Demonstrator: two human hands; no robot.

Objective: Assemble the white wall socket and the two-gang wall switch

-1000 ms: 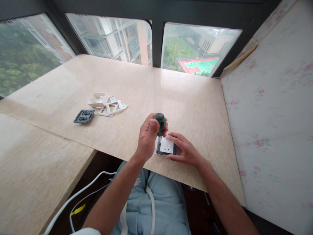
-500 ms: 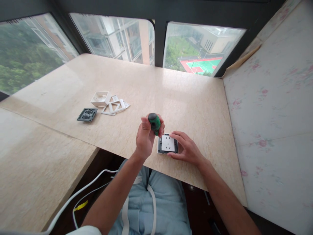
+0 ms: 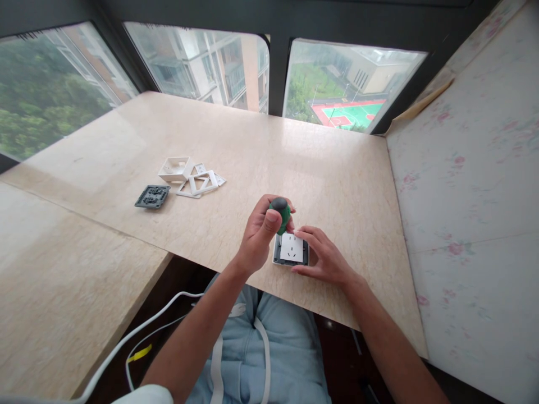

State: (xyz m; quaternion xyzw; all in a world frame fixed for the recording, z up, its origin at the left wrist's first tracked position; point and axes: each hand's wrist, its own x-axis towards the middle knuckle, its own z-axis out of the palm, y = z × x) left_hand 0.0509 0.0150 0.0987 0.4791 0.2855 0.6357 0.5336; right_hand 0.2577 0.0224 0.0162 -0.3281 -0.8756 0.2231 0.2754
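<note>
Screwdriver point(image 3: 281, 216) handle has swung clockwise since half a second ago, from leaning toward 11 o'clock to nearly upright, and the left thumb now lies across it; view drifted slightly too. Left hand point(image 3: 256, 235) fingers are curled closed around the handle, no gap seen, likely so the wrist can turn it. Its shaft point(image 3: 280, 240) drops to the 9–10 o'clock side of the socket point(image 3: 291, 247); can't tell whether the tip sits in a screw. Socket lies flat, face up, on the worktop point(image 3: 337, 179), near the 6 o'clock edge, presumably to keep it within easy reach. Right hand point(image 3: 326, 255) comes in from 4 o'clock, fingers part-open in a C: fingertips at the socket's 1 o'clock edge, thumb at its 6 o'clock edge, apparently bracing it against twist while leaving the face uncovered. Well off at 10 o'clock: grey part point(image 3: 152, 197), with open white box point(image 3: 170, 176) and overlapping white frames point(image 3: 213, 178) just beyond, probably parked there to keep the work spot free.
</note>
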